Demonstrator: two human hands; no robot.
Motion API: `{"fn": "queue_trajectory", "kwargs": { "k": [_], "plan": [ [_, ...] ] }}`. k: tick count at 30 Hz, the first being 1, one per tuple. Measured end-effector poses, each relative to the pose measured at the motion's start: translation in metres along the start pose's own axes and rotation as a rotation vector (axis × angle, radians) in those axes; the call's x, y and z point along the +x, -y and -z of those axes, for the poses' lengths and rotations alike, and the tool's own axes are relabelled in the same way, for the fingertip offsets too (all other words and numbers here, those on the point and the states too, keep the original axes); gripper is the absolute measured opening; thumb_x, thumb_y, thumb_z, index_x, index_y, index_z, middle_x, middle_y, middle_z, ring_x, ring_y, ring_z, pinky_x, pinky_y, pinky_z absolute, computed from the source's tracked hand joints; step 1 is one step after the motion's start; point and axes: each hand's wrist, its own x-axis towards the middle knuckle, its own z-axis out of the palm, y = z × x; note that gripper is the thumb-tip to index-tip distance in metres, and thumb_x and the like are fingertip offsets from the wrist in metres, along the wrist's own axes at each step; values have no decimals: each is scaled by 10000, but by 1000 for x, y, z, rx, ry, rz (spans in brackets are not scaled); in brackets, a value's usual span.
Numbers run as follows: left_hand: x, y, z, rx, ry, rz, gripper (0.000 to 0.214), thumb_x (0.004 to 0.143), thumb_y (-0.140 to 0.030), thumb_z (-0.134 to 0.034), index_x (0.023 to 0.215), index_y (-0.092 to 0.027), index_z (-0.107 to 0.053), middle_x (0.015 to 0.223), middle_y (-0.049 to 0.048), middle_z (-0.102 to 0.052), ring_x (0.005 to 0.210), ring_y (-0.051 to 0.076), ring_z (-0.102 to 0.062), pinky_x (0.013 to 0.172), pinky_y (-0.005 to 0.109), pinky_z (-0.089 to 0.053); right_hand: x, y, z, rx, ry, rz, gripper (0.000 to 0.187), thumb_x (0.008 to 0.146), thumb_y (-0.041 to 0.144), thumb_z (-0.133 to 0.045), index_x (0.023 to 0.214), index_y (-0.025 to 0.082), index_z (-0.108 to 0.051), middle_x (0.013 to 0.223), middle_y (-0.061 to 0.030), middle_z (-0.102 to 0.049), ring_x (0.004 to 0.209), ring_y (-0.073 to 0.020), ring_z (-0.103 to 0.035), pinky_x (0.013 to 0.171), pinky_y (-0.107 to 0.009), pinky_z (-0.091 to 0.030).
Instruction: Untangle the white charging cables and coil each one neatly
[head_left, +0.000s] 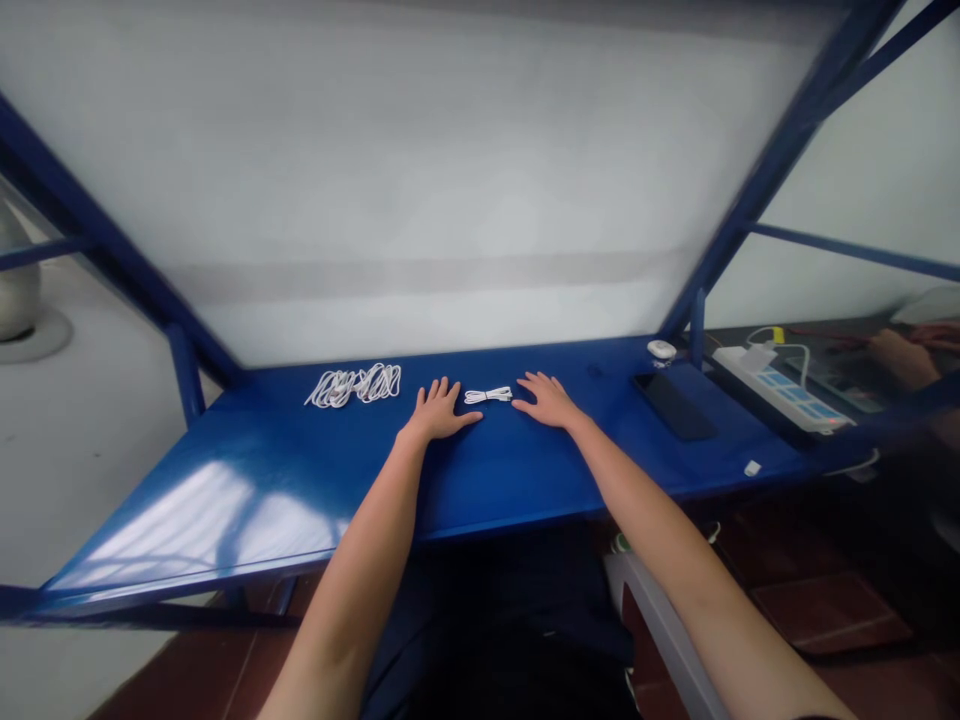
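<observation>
Between my hands, on the blue tabletop [510, 470], lies a white cable bundle [487, 396], folded and bound at its middle with a dark tie. My left hand [440, 410] rests flat just left of it, fingers spread, thumb pointing toward the bundle. On the other side my right hand [546, 399] lies flat with fingers apart, its tips close to the bundle's right end. Neither hand holds anything. Further left, several loosely coiled white cables [354, 385] lie in a row.
A dark phone [673, 406] lies at the right, with a small white case [661, 350] behind it and a small white piece [752, 468] near the edge. Beyond the frame bar, a power strip [784, 385] carries a plugged-in charger. Another person's hand [904, 358] shows at far right.
</observation>
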Motion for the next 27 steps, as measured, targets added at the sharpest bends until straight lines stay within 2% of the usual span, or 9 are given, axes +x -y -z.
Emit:
{"fn": "queue_trajectory", "kwargs": {
  "k": [13,21,27],
  "plan": [
    [0,0,0,-26,-1,4,1047,757,-838,-317,1540,-154,-193,1604,146,-65,1482,314,-11,1176,509,-38,2,-1,-1,7,-18,-6,726,912,646,-349,1485,201,-372,1592,-74,-225,1476,-275,-122,1182,-448,-76],
    [0,-1,0,-32,-4,11,1040,759,-833,-319,1538,-156,-200,1604,143,-60,1481,311,-8,1178,504,-34,3,-2,-4,-19,-36,-7,722,917,659,-298,1480,214,-377,1589,-69,-241,1472,-274,-135,1177,-442,-91],
    [0,-2,0,-17,-3,18,1042,754,-844,-296,1538,-164,-203,1606,132,-65,1478,327,-12,1178,499,-42,7,-3,-3,-78,18,8,722,927,650,-226,1510,231,-309,1603,-63,-194,1473,-292,-118,1171,-460,-93]
  ]
}}
